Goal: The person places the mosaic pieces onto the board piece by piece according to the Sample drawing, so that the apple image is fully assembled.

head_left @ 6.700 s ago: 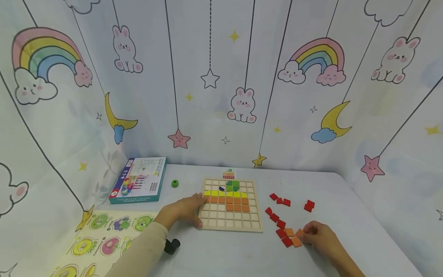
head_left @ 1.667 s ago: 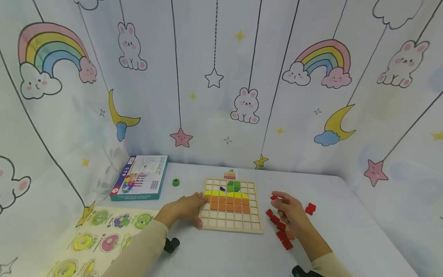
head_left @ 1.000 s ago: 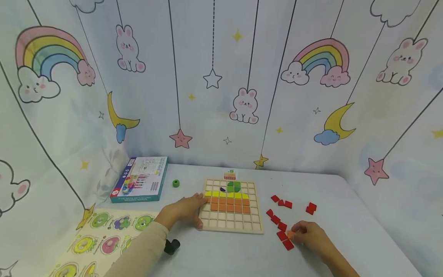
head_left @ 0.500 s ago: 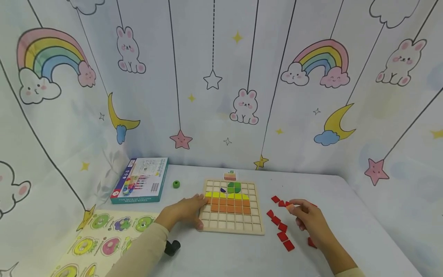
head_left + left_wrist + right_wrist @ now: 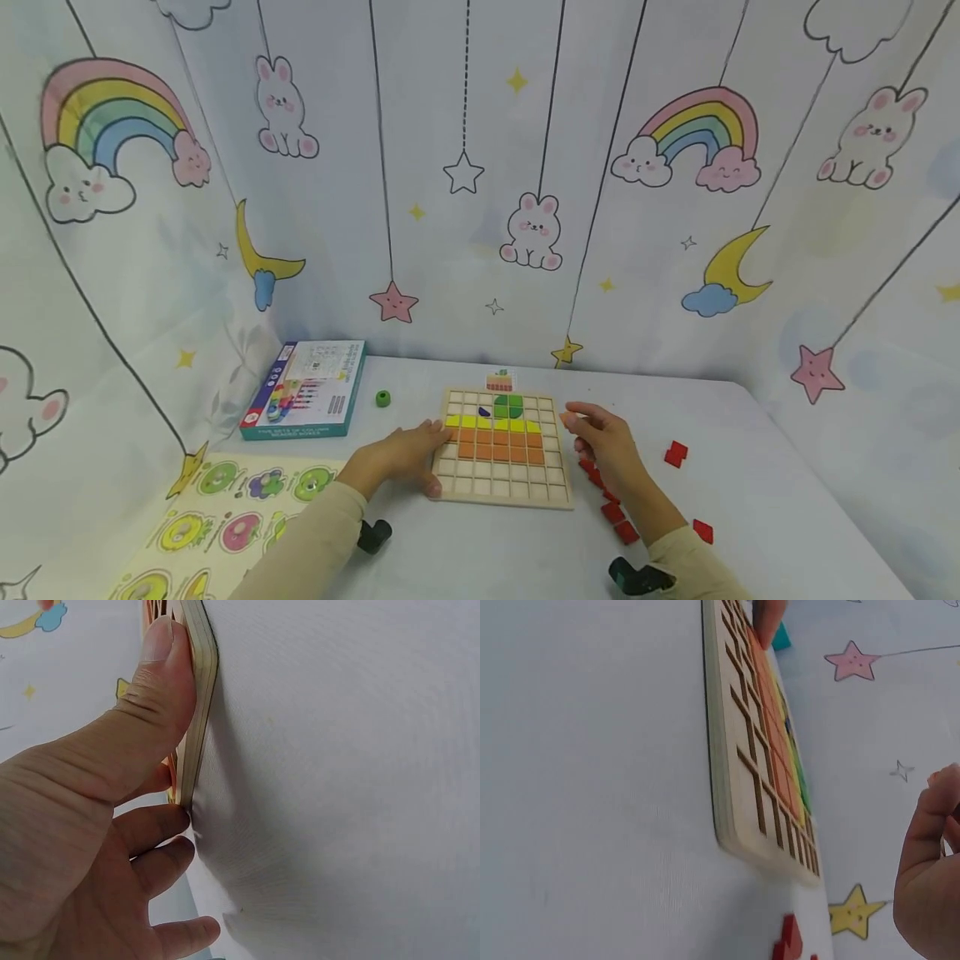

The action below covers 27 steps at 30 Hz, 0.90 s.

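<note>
Tile, orange, in R grip, by grid board

Nearest on bench, R side: loose red tiles, some part hidden by R grip. R grip itself is clamped on the orange tile, thumb & fingertips only, at the board's R rim; can't tell if over it or just beside. L grip isn't closed round anything: thumb & fingers apart, pressed along the board's L edge.

To do it well, I'd say: brace board firmly w/ L, pinch tile by its edges, line up sq. w/ a recess, lower flat, press w/ one fingertip. Raised dividers btwn cells prob. leave little slack, so a tilted tile could catch. Mind the inlaid orange tiles.

Materials, near to far: fruit-picture sheet cream, flat, printed; red tiles thin, mostly squarish; board pale wood, rounded corners, layered edge (L wrist view), inlaid yellow tiles & curved green tiles too. Past it: small round green bead w/ hole, little picture card, glossy printed box, then soft white cartoon curtain.
</note>
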{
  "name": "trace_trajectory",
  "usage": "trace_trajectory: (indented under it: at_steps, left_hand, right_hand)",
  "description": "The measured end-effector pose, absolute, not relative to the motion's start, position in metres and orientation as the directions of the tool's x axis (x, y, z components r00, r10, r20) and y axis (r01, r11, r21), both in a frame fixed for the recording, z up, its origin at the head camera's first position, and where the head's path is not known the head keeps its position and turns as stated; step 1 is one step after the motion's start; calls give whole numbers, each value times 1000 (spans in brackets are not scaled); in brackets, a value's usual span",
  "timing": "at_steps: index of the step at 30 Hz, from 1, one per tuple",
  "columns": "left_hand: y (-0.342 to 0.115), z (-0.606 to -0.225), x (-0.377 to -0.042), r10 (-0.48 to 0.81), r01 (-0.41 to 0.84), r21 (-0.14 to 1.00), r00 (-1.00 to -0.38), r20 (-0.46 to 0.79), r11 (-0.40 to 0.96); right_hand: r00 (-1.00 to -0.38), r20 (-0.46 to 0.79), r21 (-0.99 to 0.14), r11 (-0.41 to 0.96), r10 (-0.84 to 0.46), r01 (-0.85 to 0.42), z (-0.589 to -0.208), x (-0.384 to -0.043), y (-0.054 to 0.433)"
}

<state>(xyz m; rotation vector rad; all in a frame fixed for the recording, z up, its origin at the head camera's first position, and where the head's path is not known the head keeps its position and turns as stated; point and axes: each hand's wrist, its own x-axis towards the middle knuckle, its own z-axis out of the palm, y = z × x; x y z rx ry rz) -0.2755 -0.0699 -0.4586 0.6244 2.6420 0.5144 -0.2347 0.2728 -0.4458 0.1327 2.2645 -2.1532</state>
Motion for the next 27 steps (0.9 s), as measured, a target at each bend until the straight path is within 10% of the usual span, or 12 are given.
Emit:
trace_trajectory:
  at_steps: [11,27]
  left_hand:
    - [-71,-459,-275,473,328,436,-835,-281,838]
    - [-69,-454,-273,492,373,394,-830,-262,840]
  right_hand:
    - [-990,-98,-994,58,-102,93,-466,-269,193]
    - [-967,-126,-808,588,-220,-29,-472,-266,126]
